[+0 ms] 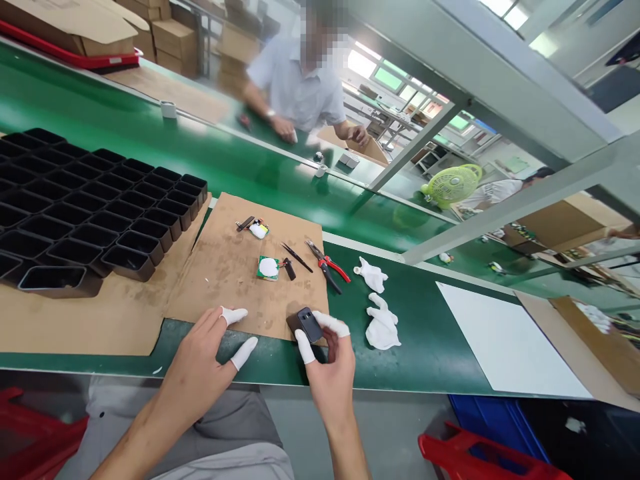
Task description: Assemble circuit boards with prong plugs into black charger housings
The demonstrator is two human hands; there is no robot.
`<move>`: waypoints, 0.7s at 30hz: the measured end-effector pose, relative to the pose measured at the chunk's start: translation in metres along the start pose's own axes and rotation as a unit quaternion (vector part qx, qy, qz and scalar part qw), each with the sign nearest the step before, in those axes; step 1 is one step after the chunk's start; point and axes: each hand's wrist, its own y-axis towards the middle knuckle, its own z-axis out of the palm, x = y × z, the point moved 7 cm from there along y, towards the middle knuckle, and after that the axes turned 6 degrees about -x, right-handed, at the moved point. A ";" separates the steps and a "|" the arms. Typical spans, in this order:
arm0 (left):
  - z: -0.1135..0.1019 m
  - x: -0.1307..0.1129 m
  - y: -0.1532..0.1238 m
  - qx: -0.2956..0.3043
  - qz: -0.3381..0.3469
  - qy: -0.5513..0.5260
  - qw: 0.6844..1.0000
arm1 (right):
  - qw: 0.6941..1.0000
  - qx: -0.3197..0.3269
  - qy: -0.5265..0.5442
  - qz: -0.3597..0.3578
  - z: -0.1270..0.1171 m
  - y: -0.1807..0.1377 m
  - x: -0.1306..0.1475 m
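Observation:
In my right hand (330, 360) is a small black plastic housing (309, 325), gripped between thumb and fingers that wear white finger cots. My left hand (207, 343) hovers by the cardboard's front edge, thumb and index finger apart, also in white cots, with nothing between them. Beyond my hands, a green circuit board (269, 267) with a white pad lies on the cardboard sheet (225, 287), a small black part wired to its right. A second circuit board (259, 229) with wires lies farther back. Tweezers (297, 257) and red-and-black pliers (329, 265) rest to the right.
Rows of black plastic boxes (133, 257) stand at the left. Crumpled white gloves (383, 323) and a white sheet (505, 340) lie on the right of the green bench. Across the belt, a person (305, 93) works. A metal post (435, 250) rises at the bench's back edge.

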 end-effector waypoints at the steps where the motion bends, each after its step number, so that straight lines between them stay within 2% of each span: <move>1: 0.000 0.000 0.000 0.000 0.001 0.000 1.000 | 1.000 0.016 0.008 0.025 0.001 0.003 -0.003; 5: -0.001 -0.001 0.001 -0.004 0.009 0.017 1.000 | 0.989 0.081 0.061 0.107 0.006 0.015 -0.010; 9: -0.001 -0.008 0.002 -0.024 0.047 0.034 0.998 | 0.987 0.068 0.099 0.104 0.006 0.057 -0.015; 11: 0.001 -0.010 0.000 -0.039 0.074 0.045 0.995 | 0.989 0.059 0.108 0.085 0.012 0.097 -0.023; 14: 0.006 -0.004 -0.007 -0.060 0.120 0.077 0.988 | 0.993 0.058 0.093 0.044 0.030 0.172 -0.039; 18: 0.021 0.022 -0.019 -0.066 0.199 0.133 0.969 | 0.997 0.079 0.021 -0.004 0.069 0.268 -0.064; 21: 0.032 0.032 -0.024 -0.068 0.273 0.157 0.947 | 0.993 0.101 -0.051 -0.025 0.102 0.314 -0.080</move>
